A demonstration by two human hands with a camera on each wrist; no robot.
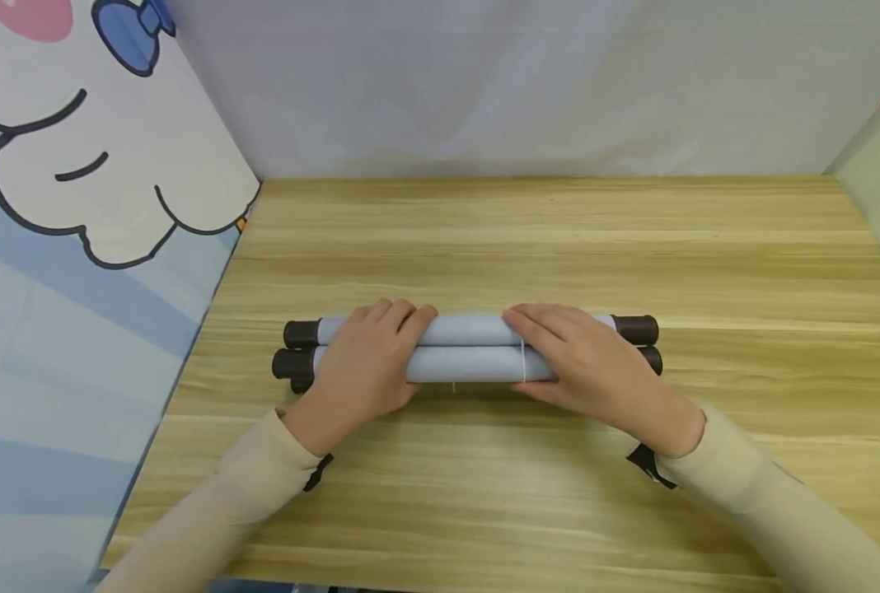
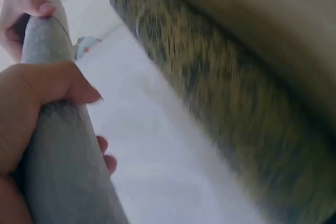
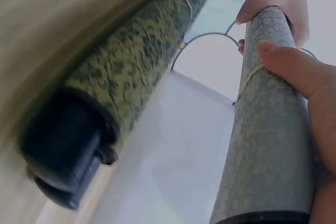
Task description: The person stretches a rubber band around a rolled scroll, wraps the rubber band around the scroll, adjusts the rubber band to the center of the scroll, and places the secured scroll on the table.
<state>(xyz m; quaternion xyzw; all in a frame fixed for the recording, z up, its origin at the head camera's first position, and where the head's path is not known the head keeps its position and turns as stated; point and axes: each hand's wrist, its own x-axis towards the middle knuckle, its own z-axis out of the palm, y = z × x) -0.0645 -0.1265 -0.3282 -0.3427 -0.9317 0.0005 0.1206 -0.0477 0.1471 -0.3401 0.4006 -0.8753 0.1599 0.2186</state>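
Note:
Two light grey-blue rolls, scroll-like with dark end caps, lie side by side: a rear scroll [image 1: 470, 330] and a front scroll [image 1: 477, 364]. Across their left part, my left hand [image 1: 369, 358] grips them, fingers over the rear one and thumb at the front. My right hand [image 1: 588, 362] holds the right part the same way, near a thin white string [image 1: 523, 362] tied round. In the right wrist view one grey patterned scroll [image 3: 268, 129] shows in the grip. Beneath, close to the tabletop, is a yellow-green patterned scroll [image 3: 131, 51] with a black end cap [image 3: 65, 135], mostly hidden in the head view.
A wood-grain table [image 1: 559, 239] spans the view below the hands. Behind it hangs a pale wall cloth [image 1: 514, 91]. On the left stands a cartoon-printed sheet [image 1: 114, 329]. Black straps [image 1: 651, 465] show by the cuffs.

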